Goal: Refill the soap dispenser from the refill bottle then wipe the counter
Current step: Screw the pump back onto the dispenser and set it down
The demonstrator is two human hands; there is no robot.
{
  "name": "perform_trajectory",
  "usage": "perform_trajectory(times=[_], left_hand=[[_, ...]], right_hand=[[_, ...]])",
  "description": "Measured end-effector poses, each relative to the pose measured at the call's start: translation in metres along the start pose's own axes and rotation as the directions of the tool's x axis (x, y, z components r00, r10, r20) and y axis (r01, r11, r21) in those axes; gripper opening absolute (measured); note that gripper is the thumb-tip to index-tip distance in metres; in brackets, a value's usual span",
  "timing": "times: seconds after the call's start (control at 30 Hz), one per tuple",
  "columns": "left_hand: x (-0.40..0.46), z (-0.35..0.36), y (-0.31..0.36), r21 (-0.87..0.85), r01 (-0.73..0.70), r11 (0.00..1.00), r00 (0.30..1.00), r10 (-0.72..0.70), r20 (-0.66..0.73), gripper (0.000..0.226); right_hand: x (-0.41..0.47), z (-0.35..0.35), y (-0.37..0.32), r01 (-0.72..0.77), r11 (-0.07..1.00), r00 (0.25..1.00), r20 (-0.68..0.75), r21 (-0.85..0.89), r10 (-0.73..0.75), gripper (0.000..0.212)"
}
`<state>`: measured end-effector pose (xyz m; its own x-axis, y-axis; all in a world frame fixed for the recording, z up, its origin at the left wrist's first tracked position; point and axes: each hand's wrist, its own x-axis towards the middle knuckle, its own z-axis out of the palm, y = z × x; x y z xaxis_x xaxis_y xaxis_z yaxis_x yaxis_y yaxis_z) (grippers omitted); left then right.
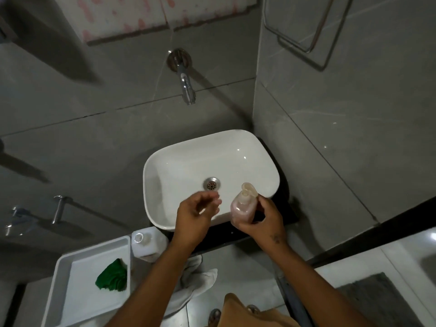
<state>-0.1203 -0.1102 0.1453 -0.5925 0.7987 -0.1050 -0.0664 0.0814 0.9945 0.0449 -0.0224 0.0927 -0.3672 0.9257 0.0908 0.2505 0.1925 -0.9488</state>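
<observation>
My right hand [264, 220] grips a small clear soap dispenser [243, 207] with pinkish soap inside and a pump head on top, held at the front right rim of the white basin [188, 147]. To its left my left hand [197, 214] hovers over the basin's front edge, blurred, fingers spread and holding nothing I can make out. A white refill bottle [147, 243] with its neck uncapped stands on the dark counter [226, 239] at the basin's front left. A pale cloth [195, 278] hangs below the counter edge under my left forearm.
A white tray [70, 263] at lower left holds a green scrubbing cloth [112, 276]. A chrome tap [186, 86] juts from the grey tiled wall above the basin. A wall stands close on the right, with a towel rail [304, 24] above.
</observation>
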Motion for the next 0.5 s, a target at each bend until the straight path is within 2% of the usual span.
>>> perform_trajectory(times=[0.07, 0.2, 0.3, 0.33, 0.4, 0.47, 0.5], left_hand=[[-0.017, 0.013, -0.026, 0.113, 0.019, 0.993, 1.0, -0.018, -0.018, 0.027], [-0.038, 0.047, -0.045, 0.119, -0.114, 0.986, 0.984, 0.096, 0.147, 0.052], [-0.035, 0.07, -0.051, 0.055, -0.112, 0.992, 0.983, 0.102, 0.152, 0.04], [-0.032, 0.077, -0.056, 0.049, -0.112, 0.992, 0.984, 0.104, 0.148, 0.038], [-0.025, 0.091, -0.067, 0.08, -0.123, 0.989, 0.982, 0.11, 0.153, 0.037], [-0.02, 0.107, -0.083, 0.125, -0.113, 0.986, 0.981, 0.091, 0.169, 0.037], [-0.018, 0.115, -0.092, 0.157, -0.098, 0.983, 0.983, 0.071, 0.169, 0.037]], right_hand=[[-0.003, -0.008, 0.001, -0.056, 0.997, 0.997, -0.045, 0.054, 0.058, 0.069], [-0.008, -0.028, 0.005, -0.139, 0.985, 0.989, -0.041, 0.105, 0.144, 0.07], [-0.012, -0.043, 0.018, -0.221, 0.944, 0.972, -0.018, 0.243, 0.232, 0.058], [-0.014, -0.046, 0.023, -0.277, 0.898, 0.954, -0.013, 0.342, 0.299, 0.057], [-0.015, -0.05, 0.033, -0.364, 0.773, 0.902, -0.008, 0.52, 0.431, 0.067], [-0.011, -0.054, 0.048, -0.386, 0.724, 0.866, -0.045, 0.571, 0.497, 0.07], [-0.01, -0.055, 0.056, -0.392, 0.712, 0.852, -0.062, 0.582, 0.52, 0.065]])
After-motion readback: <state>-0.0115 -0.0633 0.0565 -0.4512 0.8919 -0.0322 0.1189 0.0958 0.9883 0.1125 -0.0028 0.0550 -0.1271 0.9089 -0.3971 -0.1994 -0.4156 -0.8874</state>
